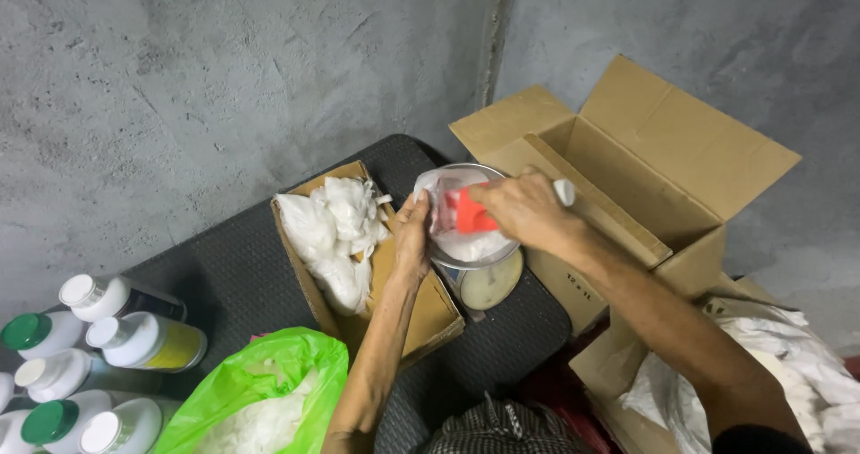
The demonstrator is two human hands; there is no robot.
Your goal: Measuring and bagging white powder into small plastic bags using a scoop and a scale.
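Note:
My right hand [524,208] grips a red scoop [470,214] with a white handle [563,191], its blade tipped into a clear plastic bag [452,194] that holds white powder. The bag sits in a round metal pan [479,255] on a small weighing scale [488,286]. My left hand [412,235] pinches the bag's left edge and holds it apart. Just left of that hand, a shallow cardboard tray [421,315] holds several filled white bags [331,226].
A large cardboard box [645,163] with its flaps up stands at the right, another box with white bags [788,364] below it. A green plastic bag [260,391] of white material lies at the bottom left. Several white bottles [134,338] with green or white caps stand at the far left on the dark mat [233,275].

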